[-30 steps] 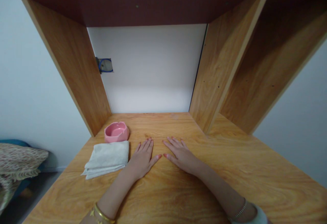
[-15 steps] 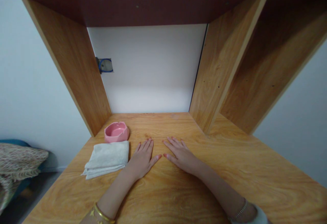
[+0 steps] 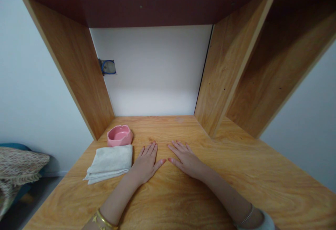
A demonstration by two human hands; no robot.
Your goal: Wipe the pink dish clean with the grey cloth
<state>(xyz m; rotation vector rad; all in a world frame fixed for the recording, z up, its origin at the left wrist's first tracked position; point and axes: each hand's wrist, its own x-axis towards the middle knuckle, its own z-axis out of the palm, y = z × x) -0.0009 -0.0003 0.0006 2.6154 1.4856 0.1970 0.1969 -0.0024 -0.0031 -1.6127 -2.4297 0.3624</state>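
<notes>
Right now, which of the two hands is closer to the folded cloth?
The left hand: it lies flat right beside the white cloth, while the right hand rests flat farther off, on bare desk.

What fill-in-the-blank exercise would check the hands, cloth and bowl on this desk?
1. The left hand and the right hand rest on the desk with palms facing ____.
2. The folded cloth lies beside the ____ hand.
3. The bowl just behind the cloth is ____ in colour.

Missing words: down; left; pink.
</notes>
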